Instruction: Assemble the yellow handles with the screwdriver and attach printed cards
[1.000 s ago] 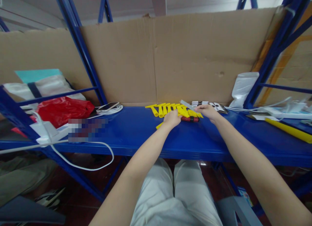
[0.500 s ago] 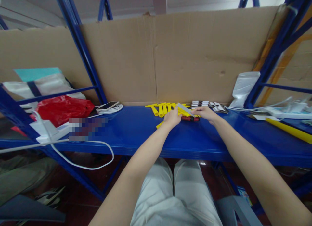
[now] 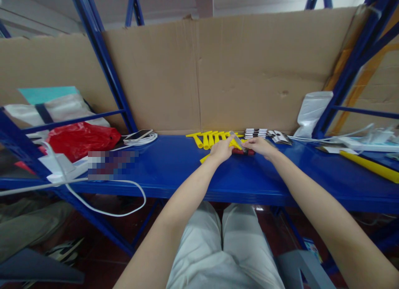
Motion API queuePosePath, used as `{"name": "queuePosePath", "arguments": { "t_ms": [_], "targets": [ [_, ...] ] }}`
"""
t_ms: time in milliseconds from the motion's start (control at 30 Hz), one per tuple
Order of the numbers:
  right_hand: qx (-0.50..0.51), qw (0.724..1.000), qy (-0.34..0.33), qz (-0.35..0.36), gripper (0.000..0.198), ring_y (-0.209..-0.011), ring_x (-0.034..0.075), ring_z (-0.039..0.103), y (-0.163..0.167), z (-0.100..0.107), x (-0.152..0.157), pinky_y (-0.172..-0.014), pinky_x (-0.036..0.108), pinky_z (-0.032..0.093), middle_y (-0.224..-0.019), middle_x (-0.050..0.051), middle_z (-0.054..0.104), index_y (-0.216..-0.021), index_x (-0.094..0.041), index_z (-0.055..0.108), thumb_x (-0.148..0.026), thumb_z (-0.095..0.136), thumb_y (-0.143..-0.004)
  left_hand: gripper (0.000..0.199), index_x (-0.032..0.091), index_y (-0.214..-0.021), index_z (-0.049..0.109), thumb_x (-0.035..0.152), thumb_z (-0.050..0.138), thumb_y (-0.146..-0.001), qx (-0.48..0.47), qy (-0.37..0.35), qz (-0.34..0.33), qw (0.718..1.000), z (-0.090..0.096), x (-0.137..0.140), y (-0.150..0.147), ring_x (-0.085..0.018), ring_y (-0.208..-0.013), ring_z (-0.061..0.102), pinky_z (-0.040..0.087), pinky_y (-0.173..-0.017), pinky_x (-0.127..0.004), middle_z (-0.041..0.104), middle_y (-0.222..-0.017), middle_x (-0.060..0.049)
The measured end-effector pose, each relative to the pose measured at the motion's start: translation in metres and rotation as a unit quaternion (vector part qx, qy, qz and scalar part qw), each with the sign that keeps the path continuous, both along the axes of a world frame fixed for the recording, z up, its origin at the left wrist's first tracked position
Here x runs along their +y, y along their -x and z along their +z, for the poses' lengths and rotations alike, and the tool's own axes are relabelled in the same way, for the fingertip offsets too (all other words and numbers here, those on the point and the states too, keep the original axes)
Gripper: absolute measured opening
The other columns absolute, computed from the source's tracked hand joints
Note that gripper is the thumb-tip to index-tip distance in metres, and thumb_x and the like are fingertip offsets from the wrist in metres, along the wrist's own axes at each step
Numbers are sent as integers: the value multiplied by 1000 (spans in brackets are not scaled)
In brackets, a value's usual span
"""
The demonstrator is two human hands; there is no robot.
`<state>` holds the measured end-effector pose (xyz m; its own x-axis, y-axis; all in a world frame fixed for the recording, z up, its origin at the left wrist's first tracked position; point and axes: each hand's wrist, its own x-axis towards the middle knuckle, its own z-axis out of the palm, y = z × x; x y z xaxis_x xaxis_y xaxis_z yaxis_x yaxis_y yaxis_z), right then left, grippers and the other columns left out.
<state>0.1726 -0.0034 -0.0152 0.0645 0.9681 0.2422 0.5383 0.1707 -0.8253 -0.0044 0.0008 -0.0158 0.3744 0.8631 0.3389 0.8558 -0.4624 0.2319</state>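
My left hand [image 3: 222, 150] is closed round a yellow T-shaped handle [image 3: 204, 159], whose end pokes out below the palm. My right hand [image 3: 258, 146] pinches the near end of a flat grey metal blade [image 3: 237, 142], which slants across the gap between the hands. The blade's far end lies by the left fingertips, against the yellow head. A dark red screwdriver-like tool [image 3: 244, 152] lies on the table just below the blade, partly covered. Several more yellow T-shaped handles [image 3: 205, 140] lie in a row behind my left hand.
A stack of white-and-black packets [image 3: 255, 133] and loose packets [image 3: 278, 137] sit behind my right hand on the blue table [image 3: 174, 172]. A phone [image 3: 139, 134] with coiled white cable and a red bag [image 3: 82, 139] are left. A cardboard panel [image 3: 243, 73] closes the back.
The blade has turned to a steeper slant and shows narrower between my hands. My right hand has shifted slightly left and down; my left hand stays nearly in place.
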Motion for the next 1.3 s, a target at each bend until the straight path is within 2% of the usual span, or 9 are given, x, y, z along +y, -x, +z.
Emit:
{"name": "queuePosePath", "arguments": {
  "t_ms": [267, 433, 700, 900, 1100, 1300],
  "targets": [
    [54, 998, 15, -2, 12, -69, 16, 59, 2, 3, -3, -73, 29, 46, -70, 2, 70, -63, -17, 70, -29, 69, -66, 47, 37, -140, 45, 29, 44, -94, 1, -12, -29, 1000, -1, 3, 1, -22, -118, 56, 42, -101, -37, 62, -128, -3],
    [87, 996, 23, 11, 11, -67, 14, 58, 4, 3, -2, -73, 28, 45, -69, 2, 69, -62, -17, 67, -27, 68, -65, 47, 35, -140, 45, 28, 44, -94, -2, -20, -43, 999, -2, 5, 1, -22, -118, 56, 43, -100, -36, 62, -128, -4],
    [85, 996, 34, 1, 8, -58, 10, 48, 5, 1, 0, -60, 24, 37, -60, -1, 61, -60, -16, 63, -20, 64, -67, 46, 37, -139, 46, 29, 46, -93, -8, -17, -74, 997, -3, 5, 1, -22, -118, 57, 45, -99, -36, 61, -131, 0],
    [143, 990, 15, -7, 20, -65, 13, 53, 3, -3, 5, -62, 24, 40, -68, 3, 63, -65, -16, 62, -34, 65, -74, 44, 35, -137, 50, 31, 48, -93, -1, -11, -116, 993, -2, 1, -1, -21, -120, 56, 44, -100, -34, 59, -133, 1],
    [134, 990, 19, -33, 18, -55, 10, 46, 4, -3, 6, -53, 22, 34, -55, -1, 54, -60, -17, 57, -25, 63, -75, 42, 36, -135, 51, 33, 47, -93, 17, -18, -165, 986, -2, -4, -6, -19, -121, 56, 44, -102, -33, 59, -134, 4],
    [141, 990, 10, -28, 28, -49, 8, 39, 3, -2, 7, -49, 23, 31, -50, -3, 48, -55, -18, 50, -31, 68, -71, 44, 35, -138, 47, 31, 45, -94, 23, -40, -177, 983, -5, -3, -6, -19, -122, 54, 44, -102, -33, 57, -136, 2]
  ]
}}
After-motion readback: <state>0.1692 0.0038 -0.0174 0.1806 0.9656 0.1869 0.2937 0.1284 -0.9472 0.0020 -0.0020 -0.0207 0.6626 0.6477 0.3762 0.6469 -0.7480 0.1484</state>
